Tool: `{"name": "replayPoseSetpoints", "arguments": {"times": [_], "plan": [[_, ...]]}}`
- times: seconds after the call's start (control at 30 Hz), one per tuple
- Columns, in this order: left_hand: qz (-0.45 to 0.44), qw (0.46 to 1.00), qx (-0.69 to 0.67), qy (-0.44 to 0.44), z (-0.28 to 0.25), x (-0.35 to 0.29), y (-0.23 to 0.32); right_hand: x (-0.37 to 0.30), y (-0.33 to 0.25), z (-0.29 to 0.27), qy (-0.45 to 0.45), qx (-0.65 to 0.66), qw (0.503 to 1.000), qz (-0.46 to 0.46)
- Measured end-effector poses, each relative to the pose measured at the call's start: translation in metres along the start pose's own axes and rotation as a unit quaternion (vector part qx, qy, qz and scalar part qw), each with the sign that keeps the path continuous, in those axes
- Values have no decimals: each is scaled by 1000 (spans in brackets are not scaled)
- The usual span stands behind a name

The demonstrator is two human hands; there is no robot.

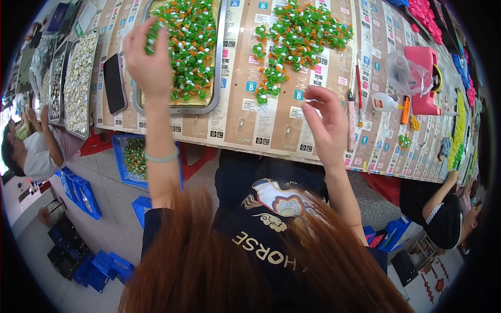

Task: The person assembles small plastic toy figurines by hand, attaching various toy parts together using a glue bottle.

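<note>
My left hand is over the left side of a metal tray, fingers curled round a few small green, white and orange plastic pieces. Many more such pieces fill the tray on a yellowish liner. My right hand hovers above the table's near part, thumb and fingers apart, with nothing visible between them. Beyond it, a loose pile of the same pieces lies on the printed table covering, with a strand of them trailing toward me.
Left of the tray lies a black phone, beside a tray of pale pieces. To the right are pens, a white glue bottle, an orange tube and a pink holder. A blue crate stands below. Other people sit at both sides.
</note>
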State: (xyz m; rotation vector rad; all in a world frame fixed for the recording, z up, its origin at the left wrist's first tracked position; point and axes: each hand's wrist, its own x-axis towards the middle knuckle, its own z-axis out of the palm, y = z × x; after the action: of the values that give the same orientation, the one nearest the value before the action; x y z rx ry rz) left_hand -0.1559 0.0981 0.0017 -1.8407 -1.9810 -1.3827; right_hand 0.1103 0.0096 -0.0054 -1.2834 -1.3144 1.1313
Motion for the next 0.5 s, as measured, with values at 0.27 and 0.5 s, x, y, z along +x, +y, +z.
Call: {"name": "replayPoseSetpoints", "arguments": {"times": [0.27,0.5], "plan": [[31,960,128,-249,22,3,-52,32,26,14,-30,-236,967,-87],[35,993,-12,-109,5,-5,-9,57,25,39,-62,-399,908,-109]]}}
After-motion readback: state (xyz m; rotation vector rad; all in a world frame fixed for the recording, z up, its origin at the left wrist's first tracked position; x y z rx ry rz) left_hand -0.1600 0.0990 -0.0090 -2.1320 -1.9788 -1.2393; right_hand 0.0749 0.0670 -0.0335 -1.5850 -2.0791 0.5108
